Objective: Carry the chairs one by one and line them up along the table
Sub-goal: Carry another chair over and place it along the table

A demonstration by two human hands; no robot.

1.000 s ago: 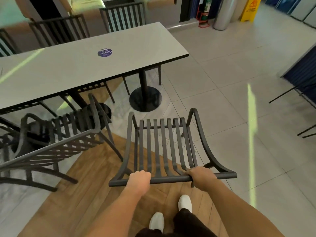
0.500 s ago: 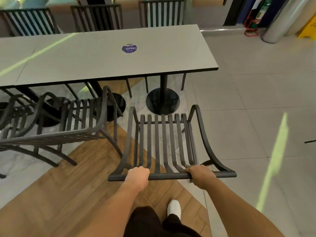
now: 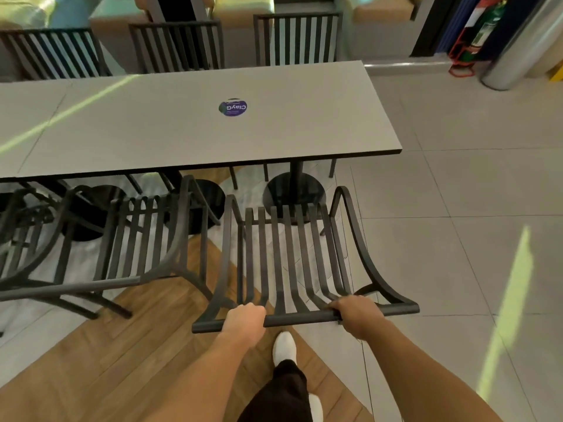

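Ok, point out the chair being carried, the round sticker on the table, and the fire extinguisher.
carried chair (image 3: 289,257), head view, on a middle back slat.
round sticker (image 3: 233,107), head view, on its centre with the lettering.
fire extinguisher (image 3: 483,32), head view, on the green cylinder body.

grey table on a tiled floor
the table (image 3: 170,135) carries one round purple sticker (image 3: 232,107) toward 1 o'clock; tiled floor (image 3: 457,193) meets a wood-look strip (image 3: 128,354) at 7 o'clock.

Your dark slatted chair (image 3: 292,257) faces the grey table (image 3: 195,129) near its right end, just beside another chair (image 3: 134,239).
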